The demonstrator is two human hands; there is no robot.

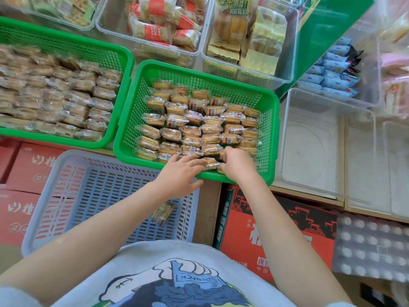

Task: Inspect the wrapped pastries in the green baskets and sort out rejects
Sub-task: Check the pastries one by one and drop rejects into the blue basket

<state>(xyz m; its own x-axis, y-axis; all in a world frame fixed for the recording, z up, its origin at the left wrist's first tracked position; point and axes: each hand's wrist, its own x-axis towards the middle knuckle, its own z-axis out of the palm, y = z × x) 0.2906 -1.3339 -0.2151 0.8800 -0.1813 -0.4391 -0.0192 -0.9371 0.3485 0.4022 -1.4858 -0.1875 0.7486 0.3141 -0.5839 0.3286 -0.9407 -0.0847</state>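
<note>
Both hands work the green basket's (273, 129) near row: left hand (177, 173) flat, fingers straight, right hand (236, 165) pinching a pastry (210, 163); neighbouring packets could get knocked out of line.

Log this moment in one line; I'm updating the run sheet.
left hand: on pastries | right hand: gripping pastry | right green basket | blue basket: one pastry

You have clear plastic bins (150, 44) of red-labelled and yellow-wrapped snacks along the top, an empty clear tub (314, 140) at your right, blue packets (332, 74) behind it, red cartons (24, 169) at your left, a red-and-black carton (276, 235) below.
</note>
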